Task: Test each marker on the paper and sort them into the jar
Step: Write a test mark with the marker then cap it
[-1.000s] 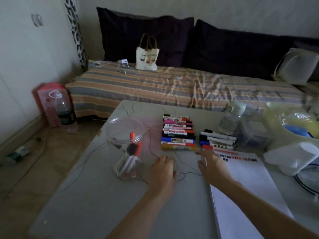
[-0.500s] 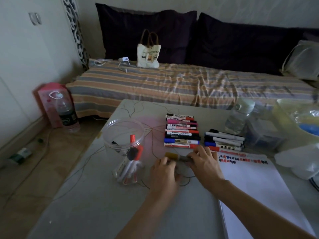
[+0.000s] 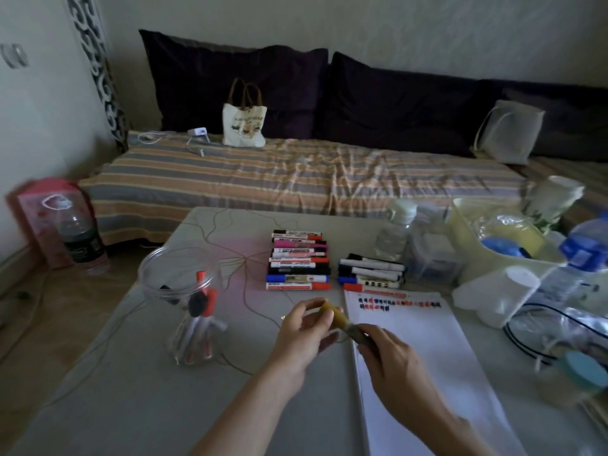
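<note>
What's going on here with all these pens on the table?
A person is testing markers one at a time. Both hands hold a yellow marker above the table: the left hand grips its yellow end, the right hand its other end. The paper pad already carries red and dark test marks along its top. A few markers stand in the clear jar; many more lie in rows behind.

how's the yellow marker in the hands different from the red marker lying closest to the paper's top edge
The yellow marker is lifted off the table, gripped by the left hand at its yellow end and the right hand at its other end; the red marker lies flat with nobody touching it. The yellow marker points diagonally, the red marker runs sideways along the paper. One has a yellow cap end, the other a red one. Both are thick markers of similar shape.
</note>
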Action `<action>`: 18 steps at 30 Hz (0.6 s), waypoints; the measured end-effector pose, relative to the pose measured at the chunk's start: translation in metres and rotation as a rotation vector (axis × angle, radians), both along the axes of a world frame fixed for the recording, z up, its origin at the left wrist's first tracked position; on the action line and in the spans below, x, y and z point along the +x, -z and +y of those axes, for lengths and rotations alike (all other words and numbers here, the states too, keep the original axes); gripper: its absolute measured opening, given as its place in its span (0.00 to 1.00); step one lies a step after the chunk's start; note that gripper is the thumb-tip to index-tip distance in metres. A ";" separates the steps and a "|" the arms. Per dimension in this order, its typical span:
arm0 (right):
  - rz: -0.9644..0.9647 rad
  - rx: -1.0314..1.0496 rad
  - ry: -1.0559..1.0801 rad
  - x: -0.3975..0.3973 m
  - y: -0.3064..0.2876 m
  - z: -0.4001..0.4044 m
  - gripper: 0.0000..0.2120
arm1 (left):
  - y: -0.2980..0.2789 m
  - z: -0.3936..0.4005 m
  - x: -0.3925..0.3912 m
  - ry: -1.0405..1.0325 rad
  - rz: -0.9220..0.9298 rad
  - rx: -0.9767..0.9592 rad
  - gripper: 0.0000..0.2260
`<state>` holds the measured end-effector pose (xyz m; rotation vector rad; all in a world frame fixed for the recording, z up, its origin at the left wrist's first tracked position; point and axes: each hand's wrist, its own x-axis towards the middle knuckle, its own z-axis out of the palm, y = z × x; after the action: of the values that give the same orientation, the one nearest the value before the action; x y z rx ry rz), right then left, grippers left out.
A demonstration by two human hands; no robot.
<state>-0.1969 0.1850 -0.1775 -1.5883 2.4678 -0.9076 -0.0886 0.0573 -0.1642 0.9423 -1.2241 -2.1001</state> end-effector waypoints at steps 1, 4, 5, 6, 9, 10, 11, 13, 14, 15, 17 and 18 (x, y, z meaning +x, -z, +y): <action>-0.029 -0.019 0.001 0.001 -0.002 0.002 0.08 | -0.001 0.003 -0.002 0.019 0.007 0.016 0.09; -0.102 -0.083 0.006 -0.001 -0.007 0.005 0.06 | -0.005 0.012 -0.012 0.071 0.088 0.126 0.09; -0.099 -0.106 0.016 -0.003 -0.008 0.006 0.06 | -0.005 0.014 -0.016 0.075 0.124 0.176 0.10; -0.085 -0.136 0.026 -0.005 -0.008 0.007 0.06 | -0.006 0.016 -0.020 0.065 0.141 0.197 0.10; 0.032 -0.190 0.035 -0.014 -0.006 0.008 0.08 | -0.007 0.022 -0.032 -0.028 0.119 0.167 0.09; 0.060 -0.190 0.042 -0.016 -0.004 0.007 0.09 | -0.007 0.023 -0.036 -0.070 0.103 0.160 0.09; 0.082 -0.183 0.052 -0.018 -0.002 0.007 0.10 | -0.006 0.024 -0.040 -0.108 0.091 0.160 0.09; 0.139 -0.135 0.073 -0.020 0.002 0.005 0.13 | -0.003 0.031 -0.047 -0.163 0.079 0.206 0.08; 0.158 -0.115 0.083 -0.020 0.004 0.004 0.14 | -0.001 0.035 -0.051 -0.183 0.058 0.220 0.08; 0.169 -0.100 0.090 -0.020 0.004 0.005 0.13 | 0.002 0.037 -0.054 -0.200 0.034 0.228 0.08; 0.219 -0.076 0.104 -0.018 0.000 0.011 0.07 | 0.009 0.026 -0.057 -0.272 0.012 0.287 0.08; 0.254 -0.079 0.113 -0.018 -0.002 0.017 0.04 | 0.011 0.014 -0.055 -0.343 0.024 0.331 0.09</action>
<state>-0.2152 0.2021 -0.1757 -1.7009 2.7498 -0.8773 -0.1435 0.0712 -0.1748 1.1725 -0.6530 -2.0552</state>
